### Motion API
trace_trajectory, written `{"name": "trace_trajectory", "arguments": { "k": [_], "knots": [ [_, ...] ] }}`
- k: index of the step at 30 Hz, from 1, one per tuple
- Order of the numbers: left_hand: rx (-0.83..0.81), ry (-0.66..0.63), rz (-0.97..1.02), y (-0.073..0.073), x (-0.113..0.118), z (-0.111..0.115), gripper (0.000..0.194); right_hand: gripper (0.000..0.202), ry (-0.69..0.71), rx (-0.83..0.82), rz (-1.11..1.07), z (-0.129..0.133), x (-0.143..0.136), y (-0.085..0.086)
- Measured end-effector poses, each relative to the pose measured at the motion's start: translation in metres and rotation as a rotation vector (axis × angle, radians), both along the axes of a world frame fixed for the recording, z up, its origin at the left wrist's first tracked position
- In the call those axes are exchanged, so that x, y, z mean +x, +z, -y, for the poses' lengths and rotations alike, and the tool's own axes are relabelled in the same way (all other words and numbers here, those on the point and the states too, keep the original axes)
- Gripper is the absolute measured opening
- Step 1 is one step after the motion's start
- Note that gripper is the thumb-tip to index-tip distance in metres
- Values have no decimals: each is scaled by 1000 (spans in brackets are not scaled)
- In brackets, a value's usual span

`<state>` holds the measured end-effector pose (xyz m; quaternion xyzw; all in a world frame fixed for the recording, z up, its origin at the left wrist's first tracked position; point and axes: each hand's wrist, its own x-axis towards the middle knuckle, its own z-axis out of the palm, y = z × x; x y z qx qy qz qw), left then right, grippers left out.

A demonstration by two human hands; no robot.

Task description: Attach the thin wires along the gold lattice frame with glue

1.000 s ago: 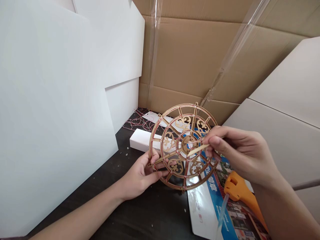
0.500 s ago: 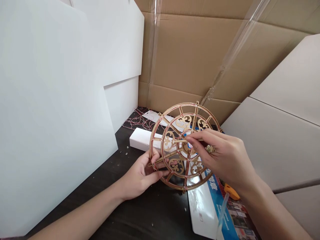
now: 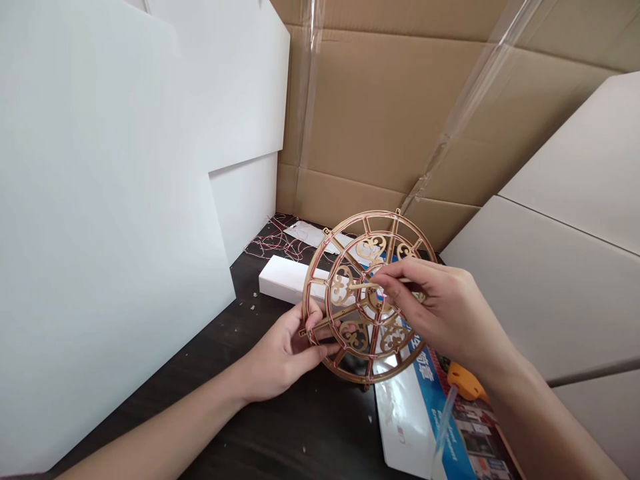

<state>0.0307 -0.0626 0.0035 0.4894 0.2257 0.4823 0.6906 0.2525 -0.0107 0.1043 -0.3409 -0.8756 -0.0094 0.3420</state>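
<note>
A round gold openwork frame (image 3: 329, 298), shaped like a wheel with spokes and scroll ornaments, is held tilted above the dark table. Red wire runs along its rings and spokes. My left hand (image 3: 287, 347) grips its lower left rim, thumb in front and some fingers seen through the gaps. Pinched in my right hand (image 3: 440, 300) is a thin pale wooden stick (image 3: 361, 286), its tip at the frame's left inner part near a scroll ornament. My right hand covers the frame's right side.
Behind the frame lie a white box (image 3: 283, 277), tangled red and white wires (image 3: 277, 243) and a white sheet (image 3: 305, 231). A printed blue and white sheet (image 3: 407, 413) and an orange glue gun (image 3: 465, 382) with a clear stick are at right. White panels and cardboard (image 3: 375, 100) surround the table.
The gold frame has tilted and shifted slightly right and down. My right hand has moved slightly left, still pinching the stick.
</note>
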Motion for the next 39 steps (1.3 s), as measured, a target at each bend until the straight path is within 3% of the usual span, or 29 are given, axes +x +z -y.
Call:
{"name": "trace_trajectory", "arguments": {
  "k": [5, 9, 12, 15, 19, 24, 28, 36, 39],
  "knots": [
    [-4, -6, 12, -1, 0, 1, 35, 13, 10, -61, -8, 3, -1, 6],
    [-3, -2, 30, 0, 0, 0, 34, 15, 102, -74, -26, 6, 4, 14],
    [-8, 8, 40, 1, -1, 0, 36, 18, 180, -242, 44, 8, 7, 18],
    [-17, 22, 20, 3, -1, 0, 39, 20, 87, -440, 123, 10, 3, 17],
    [-19, 52, 3, 5, 0, 2, 42, 21, -93, -604, 45, 8, -7, 5],
    [-1, 41, 64, 8, 6, 7, 39, 24, -151, -782, -7, 11, -15, -4],
    [19, 51, 74, 11, 12, 13, 39, 26, -174, -788, -20, 17, -17, -3],
    [32, 55, 46, 15, 15, 19, 38, 19, -215, -625, -47, 17, -24, -1],
    [33, 47, 36, 15, 14, 18, 37, 14, -195, -694, -66, 17, -24, 0]
  ]
}}
